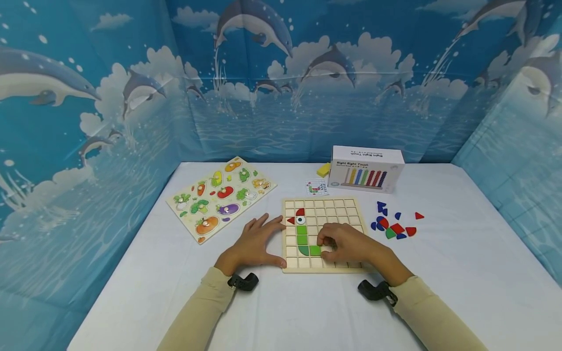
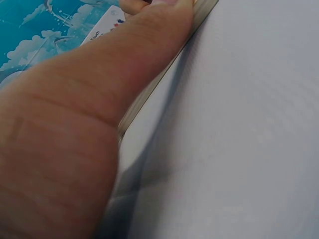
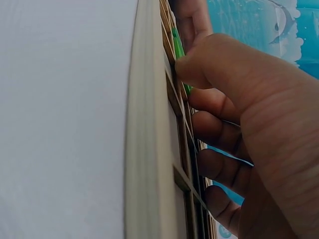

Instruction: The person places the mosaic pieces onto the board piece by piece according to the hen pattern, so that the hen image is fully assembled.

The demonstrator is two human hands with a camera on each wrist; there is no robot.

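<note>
One green strip point(image 1: 302, 234), seemingly lengthwise away.

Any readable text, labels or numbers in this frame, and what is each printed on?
"Right Right Touch": on the top front of the white box at the back of the table; somewhat blurred.
Smaller line beneath it on the box: too small to read.
Pattern card beside the box: no legible text.

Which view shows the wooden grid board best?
Head view: the whole wooden grid board with its coloured pieces is visible. The right wrist view shows only its edge and a few cells, the left wrist view just an edge sliver.
</note>
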